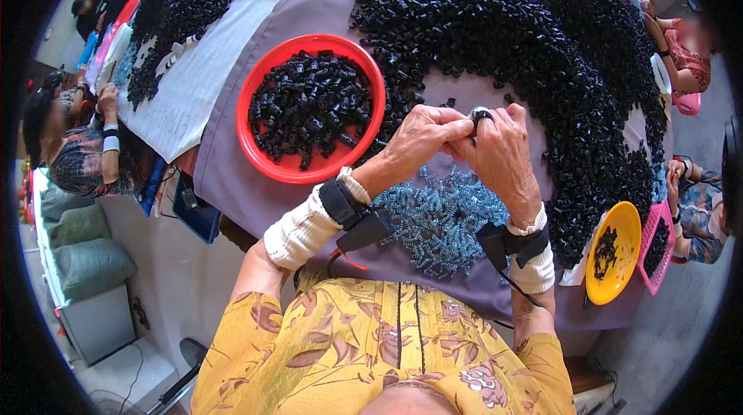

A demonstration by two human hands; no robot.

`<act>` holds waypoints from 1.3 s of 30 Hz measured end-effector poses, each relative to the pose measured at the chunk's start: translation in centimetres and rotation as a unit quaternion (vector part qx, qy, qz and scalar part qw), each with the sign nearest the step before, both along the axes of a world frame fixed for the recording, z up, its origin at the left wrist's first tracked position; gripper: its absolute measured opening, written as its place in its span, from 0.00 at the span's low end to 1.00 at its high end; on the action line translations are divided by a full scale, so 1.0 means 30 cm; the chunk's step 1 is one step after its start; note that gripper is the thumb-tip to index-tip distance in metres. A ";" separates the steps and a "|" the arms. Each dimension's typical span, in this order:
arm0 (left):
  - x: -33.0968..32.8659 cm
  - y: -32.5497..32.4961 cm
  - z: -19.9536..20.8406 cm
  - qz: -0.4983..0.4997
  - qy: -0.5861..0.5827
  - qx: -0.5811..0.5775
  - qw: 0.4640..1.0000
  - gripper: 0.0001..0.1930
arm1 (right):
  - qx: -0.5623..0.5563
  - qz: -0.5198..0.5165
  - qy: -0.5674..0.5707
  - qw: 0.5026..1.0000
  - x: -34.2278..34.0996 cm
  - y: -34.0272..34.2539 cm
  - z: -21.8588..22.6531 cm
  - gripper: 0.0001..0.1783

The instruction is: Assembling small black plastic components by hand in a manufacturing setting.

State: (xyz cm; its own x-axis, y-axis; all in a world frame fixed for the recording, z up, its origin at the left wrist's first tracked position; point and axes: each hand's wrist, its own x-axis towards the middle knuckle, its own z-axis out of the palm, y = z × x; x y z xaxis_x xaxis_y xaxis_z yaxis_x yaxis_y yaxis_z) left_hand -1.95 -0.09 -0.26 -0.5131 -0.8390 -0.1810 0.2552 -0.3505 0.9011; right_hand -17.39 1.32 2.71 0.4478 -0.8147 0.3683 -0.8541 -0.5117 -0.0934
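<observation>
My left hand [424, 135] and my right hand [501, 150] meet fingertip to fingertip above the table. Both are closed in a pinch. A small black plastic piece [482, 114] with a whitish part shows at the fingers of my right hand. Whatever my left fingertips pinch is hidden between the hands. Just below them lies a loose pile of small bluish springs [441, 217]. A round red tray [249, 136] holding black plastic pieces [313, 101] stands left of my left hand. Both wrists wear white knitted cuffs and black straps.
A large heap of black pieces [534, 28] spreads over the purple-grey tablecloth [248, 198] at the far side and right. At right stand a yellow plate [625, 260] and a pink basket [658, 248]. People sit at both sides; another heap [190, 8] lies at far left.
</observation>
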 end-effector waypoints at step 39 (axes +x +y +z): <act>0.313 -0.026 0.012 0.225 -0.058 -0.002 0.973 0.14 | 0.140 0.011 -0.019 0.990 -0.013 0.029 -0.058 0.25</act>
